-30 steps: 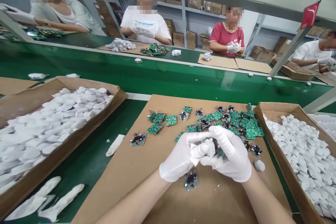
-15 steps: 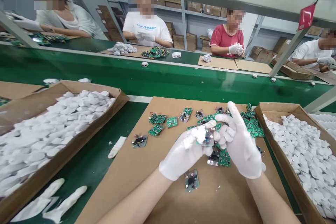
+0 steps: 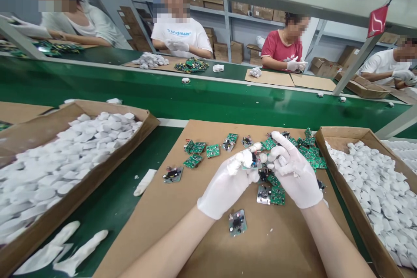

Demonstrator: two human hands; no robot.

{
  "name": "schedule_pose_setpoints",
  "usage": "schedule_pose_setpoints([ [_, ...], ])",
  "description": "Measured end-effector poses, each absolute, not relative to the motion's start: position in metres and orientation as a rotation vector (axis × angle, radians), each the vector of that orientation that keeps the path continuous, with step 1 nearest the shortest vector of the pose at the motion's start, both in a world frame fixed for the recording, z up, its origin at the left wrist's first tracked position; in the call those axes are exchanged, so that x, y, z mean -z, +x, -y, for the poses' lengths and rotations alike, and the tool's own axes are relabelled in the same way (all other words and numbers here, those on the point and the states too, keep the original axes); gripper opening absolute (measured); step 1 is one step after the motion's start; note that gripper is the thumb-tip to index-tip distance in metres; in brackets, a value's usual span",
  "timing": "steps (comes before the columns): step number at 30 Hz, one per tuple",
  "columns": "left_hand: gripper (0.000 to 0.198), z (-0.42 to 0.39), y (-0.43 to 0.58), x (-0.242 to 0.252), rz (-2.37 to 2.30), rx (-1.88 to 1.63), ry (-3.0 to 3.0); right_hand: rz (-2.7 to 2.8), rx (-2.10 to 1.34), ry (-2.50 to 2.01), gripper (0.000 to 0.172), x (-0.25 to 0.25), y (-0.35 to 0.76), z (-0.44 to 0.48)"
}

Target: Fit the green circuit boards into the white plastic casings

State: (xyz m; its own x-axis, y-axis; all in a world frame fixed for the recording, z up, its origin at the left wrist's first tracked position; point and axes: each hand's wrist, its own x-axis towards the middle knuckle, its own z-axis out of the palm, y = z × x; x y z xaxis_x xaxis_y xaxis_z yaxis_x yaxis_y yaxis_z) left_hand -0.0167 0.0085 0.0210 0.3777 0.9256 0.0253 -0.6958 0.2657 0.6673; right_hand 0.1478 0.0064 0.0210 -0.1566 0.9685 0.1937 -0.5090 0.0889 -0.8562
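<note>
My left hand (image 3: 224, 182), in a white glove, is closed around a small circuit board (image 3: 254, 163) with dark and silvery parts on it. A white lump (image 3: 243, 158) lies against the board at the fingers. My right hand (image 3: 295, 171), gloved too, has its fingers curled in at the board's right edge; what they pinch, if anything, is hidden. Beneath both hands, several green circuit boards (image 3: 278, 195) lie on a brown cardboard sheet (image 3: 176, 221). A single board (image 3: 237, 222) sits apart, nearer to me.
Cardboard trays with white soft pieces stand at the left (image 3: 65, 167) and right (image 3: 374, 195). White glove-like scraps (image 3: 87, 249) lie on the green surface at left. Beyond, a green conveyor belt (image 3: 221, 102) carries small white-wrapped items; several co-workers sit across it.
My right hand has tilted and closed in, its raised finger bending down toward the board. My left hand stays nearly in place. Small items on the belt have shifted slightly right.
</note>
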Motion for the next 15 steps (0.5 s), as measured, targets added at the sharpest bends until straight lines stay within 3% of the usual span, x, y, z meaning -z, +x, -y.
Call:
schedule_pose_setpoints([
  [6,0.036,-0.006,-0.015,-0.026,-0.502,-1.132,0.715,1.073,-1.396,-0.623,0.066,-0.022,0.15,-0.006],
  [15,0.032,-0.003,-0.015,-0.033,-0.531,-1.055,0.791,1.163,-1.181,-0.816,0.039,-0.034,0.139,0.008],
])
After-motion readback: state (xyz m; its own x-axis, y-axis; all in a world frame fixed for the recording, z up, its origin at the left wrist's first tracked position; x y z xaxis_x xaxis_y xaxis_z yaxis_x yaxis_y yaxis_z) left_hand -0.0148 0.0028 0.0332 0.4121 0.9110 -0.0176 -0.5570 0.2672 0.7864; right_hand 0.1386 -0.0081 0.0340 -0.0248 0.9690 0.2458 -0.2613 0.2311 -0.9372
